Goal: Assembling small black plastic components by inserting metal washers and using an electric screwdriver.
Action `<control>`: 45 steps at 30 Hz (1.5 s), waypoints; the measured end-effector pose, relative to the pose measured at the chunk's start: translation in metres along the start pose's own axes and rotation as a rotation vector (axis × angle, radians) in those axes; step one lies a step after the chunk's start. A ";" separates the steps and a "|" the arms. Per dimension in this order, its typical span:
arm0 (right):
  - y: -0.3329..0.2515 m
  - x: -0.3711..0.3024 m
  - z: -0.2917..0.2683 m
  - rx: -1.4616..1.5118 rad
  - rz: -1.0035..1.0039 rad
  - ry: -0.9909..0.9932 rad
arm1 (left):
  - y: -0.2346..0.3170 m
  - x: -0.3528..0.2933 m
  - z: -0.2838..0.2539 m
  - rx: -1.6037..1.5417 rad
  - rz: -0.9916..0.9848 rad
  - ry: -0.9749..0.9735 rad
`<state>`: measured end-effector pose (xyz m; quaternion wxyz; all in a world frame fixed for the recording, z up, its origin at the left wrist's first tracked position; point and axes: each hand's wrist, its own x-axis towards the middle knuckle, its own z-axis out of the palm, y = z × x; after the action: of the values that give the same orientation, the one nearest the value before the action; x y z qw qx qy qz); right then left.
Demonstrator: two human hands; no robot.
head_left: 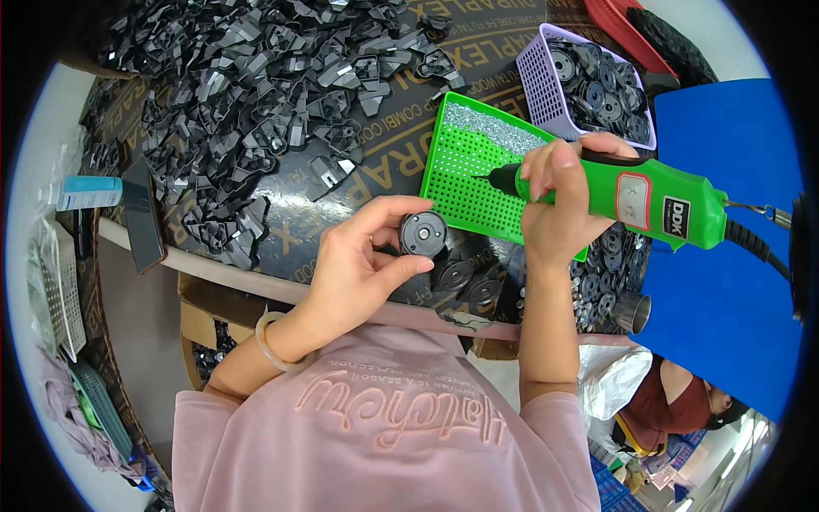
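Observation:
Between the thumb and forefinger of my left hand is a round black plastic part, its flat face with a small metal centre turned up. My right hand grips a green electric screwdriver, its bit pointing left over a green perforated tray. Many small silver screws lie along the tray's far side. The bit is apart from the round part. Just right of my left hand, more round black parts rest on the table.
Angular black plastic pieces are heaped at far left. A lilac basket of round black parts stands behind the tray. A metal cup lies near the table edge. A phone is at left; another person sits at lower right.

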<state>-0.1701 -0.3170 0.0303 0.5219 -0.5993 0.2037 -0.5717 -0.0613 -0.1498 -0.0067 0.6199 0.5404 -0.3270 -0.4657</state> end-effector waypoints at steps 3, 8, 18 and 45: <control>0.001 -0.002 -0.001 0.000 -0.004 0.001 | 0.002 0.000 0.000 -0.031 -0.046 0.006; 0.000 -0.003 0.001 -0.006 -0.006 0.002 | 0.000 -0.002 0.001 -0.025 -0.006 0.022; -0.069 -0.018 0.000 0.294 0.018 -0.184 | -0.003 -0.003 0.002 0.016 -0.019 0.014; -0.092 -0.056 0.024 0.282 0.113 -0.375 | 0.012 -0.015 0.000 0.208 -0.039 0.023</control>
<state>-0.1951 -0.2265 0.0876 0.6603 -0.6038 0.0543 -0.4432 -0.0635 -0.1360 0.0059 0.5549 0.6134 -0.3559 -0.4348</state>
